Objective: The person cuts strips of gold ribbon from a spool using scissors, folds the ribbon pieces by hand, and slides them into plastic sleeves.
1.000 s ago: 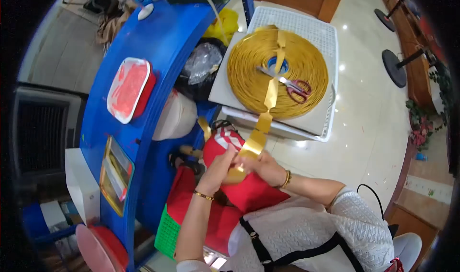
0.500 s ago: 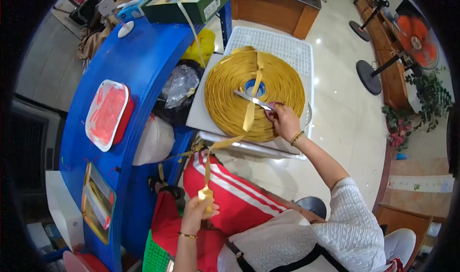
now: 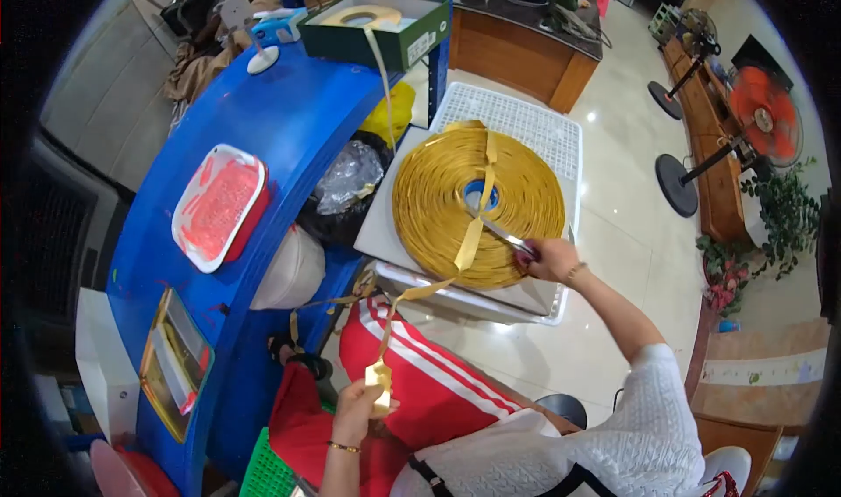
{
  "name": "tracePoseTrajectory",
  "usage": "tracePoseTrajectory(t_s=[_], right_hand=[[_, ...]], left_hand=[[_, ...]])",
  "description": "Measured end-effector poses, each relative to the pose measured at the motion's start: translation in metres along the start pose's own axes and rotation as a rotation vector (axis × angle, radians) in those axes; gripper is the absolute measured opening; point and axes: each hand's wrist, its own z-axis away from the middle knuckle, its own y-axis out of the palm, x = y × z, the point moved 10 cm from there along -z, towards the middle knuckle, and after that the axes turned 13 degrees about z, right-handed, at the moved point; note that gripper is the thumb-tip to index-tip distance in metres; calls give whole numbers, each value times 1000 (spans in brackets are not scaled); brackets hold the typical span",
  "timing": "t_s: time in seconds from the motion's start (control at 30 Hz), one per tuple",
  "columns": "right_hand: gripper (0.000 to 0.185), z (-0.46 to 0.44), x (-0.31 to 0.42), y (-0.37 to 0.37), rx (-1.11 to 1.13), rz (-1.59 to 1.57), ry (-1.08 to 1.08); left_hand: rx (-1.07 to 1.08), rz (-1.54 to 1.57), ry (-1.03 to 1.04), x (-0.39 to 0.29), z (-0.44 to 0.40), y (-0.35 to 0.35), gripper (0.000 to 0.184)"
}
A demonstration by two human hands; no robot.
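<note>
A big flat coil of gold ribbon (image 3: 530, 182) with a blue core (image 3: 488, 201) lies on a pale box (image 3: 378, 234). My right hand (image 3: 554, 260) is closed around the handles of a pair of scissors (image 3: 501, 234), its blades pointing left over the coil near the core. From the coil a gold strip with wider folded sections (image 3: 469, 245) runs down toward my lap. At the strip's lower end, my left hand (image 3: 357, 409) pinches a shiny gold piece (image 3: 378, 376) above my red trousers. The fingertips there are partly hidden.
A curved blue table (image 3: 263, 103) on the left bears a red and white tray (image 3: 219, 208), a framed item (image 3: 175, 366) and a green box (image 3: 377, 33). A white crate (image 3: 561, 133) stands behind the coil. Standing fans (image 3: 762, 120) are at the right.
My right hand has shifted right and down across the coil, with the scissors now angled more downward to the right. The view has tilted slightly. My left hand still pinches the gold piece.
</note>
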Motion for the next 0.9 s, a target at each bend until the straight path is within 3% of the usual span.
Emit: tracePoseTrajectory(t_s=[0.07,0.13,0.2,0.33,0.37,0.47,0.57,0.67,0.8,0.9], right_hand=[[28,43,-4,-4,203,-61,8],[24,87,-40,72,413,-489,-78],[18,142,-7,74,713,-792,68],[21,201,76,104,1076,-1079,-245],[26,205,103,99,1032,-1176,-386],[28,215,151,104,1239,-1070,-522],[35,213,168,107,1375,-1017,-419],[35,198,185,79,1268,-1093,-564],[33,191,194,74,1148,-988,-606],[32,190,198,80,1108,-1083,-601]], left_hand=[[12,76,36,2,-2,0,20],[48,164,10,0,1,13,19],[76,159,-35,7,-5,15,23],[102,109,-9,3,-7,25,23],[100,116,7,0,-5,24,23],[94,131,42,-5,0,23,22],[95,144,47,-5,2,21,21],[137,140,52,-4,3,25,22],[155,97,49,-5,1,32,24],[145,92,44,-7,2,36,24]])
